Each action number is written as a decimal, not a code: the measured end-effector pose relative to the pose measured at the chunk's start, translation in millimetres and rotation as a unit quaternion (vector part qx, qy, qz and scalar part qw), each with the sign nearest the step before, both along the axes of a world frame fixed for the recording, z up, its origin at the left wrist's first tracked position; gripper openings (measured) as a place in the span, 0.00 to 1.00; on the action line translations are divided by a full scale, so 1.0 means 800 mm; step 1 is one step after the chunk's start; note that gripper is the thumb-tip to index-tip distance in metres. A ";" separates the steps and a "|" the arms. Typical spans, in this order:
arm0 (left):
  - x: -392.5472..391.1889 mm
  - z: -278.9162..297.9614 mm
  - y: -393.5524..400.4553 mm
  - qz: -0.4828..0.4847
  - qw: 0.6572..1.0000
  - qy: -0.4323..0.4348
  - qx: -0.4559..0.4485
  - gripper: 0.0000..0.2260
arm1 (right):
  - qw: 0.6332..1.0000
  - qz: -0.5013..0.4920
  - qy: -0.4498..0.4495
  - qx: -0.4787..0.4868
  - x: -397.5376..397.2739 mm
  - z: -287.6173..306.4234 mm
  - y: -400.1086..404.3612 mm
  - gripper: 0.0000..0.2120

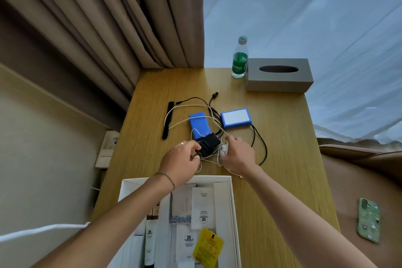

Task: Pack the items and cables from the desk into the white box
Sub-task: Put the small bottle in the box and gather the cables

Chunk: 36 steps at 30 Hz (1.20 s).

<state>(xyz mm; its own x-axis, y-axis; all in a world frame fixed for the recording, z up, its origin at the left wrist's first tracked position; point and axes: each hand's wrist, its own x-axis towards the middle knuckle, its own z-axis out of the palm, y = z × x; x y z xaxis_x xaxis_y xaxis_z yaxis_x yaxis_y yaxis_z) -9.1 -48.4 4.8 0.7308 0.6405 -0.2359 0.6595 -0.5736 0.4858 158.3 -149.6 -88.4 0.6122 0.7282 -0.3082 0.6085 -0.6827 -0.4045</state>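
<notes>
Hotel-like room: curtains (97,28), wooden desk (282,159), tissue box (280,80).

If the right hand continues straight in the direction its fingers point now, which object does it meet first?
Probably the black power adapter: the right hand, gripping a small white charger plug, points up-left toward it. Beyond lies the nearer blue rectangular battery pack. Depth is uncertain.

Two blue packs (199,125) (236,118), one comb (168,120), one bottle (240,57) at one o'clock, one tissue box (279,74), one phone (369,220).
</notes>
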 end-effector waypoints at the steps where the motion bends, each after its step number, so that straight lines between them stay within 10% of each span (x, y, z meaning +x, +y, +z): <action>1: 0.007 -0.001 0.000 -0.008 1.000 0.003 -0.001 0.10 | 0.997 -0.036 0.061 0.038 0.004 0.004 -0.003 0.29; 7: 0.056 -0.022 -0.005 -0.075 0.996 0.046 0.011 0.08 | 0.845 -0.248 0.420 0.217 0.029 0.044 -0.035 0.16; 14: 0.107 -0.056 -0.025 -0.263 0.952 0.149 0.043 0.14 | 0.656 -0.421 0.556 0.291 0.032 0.060 -0.089 0.13; 28: 0.147 -0.113 -0.040 -0.481 0.813 0.231 0.232 0.12 | 0.706 -0.387 0.519 0.288 0.015 0.051 -0.130 0.14; 36: 0.125 -0.099 -0.025 -0.382 0.903 0.118 0.155 0.07 | 0.686 -0.397 0.517 0.323 -0.011 0.054 -0.125 0.12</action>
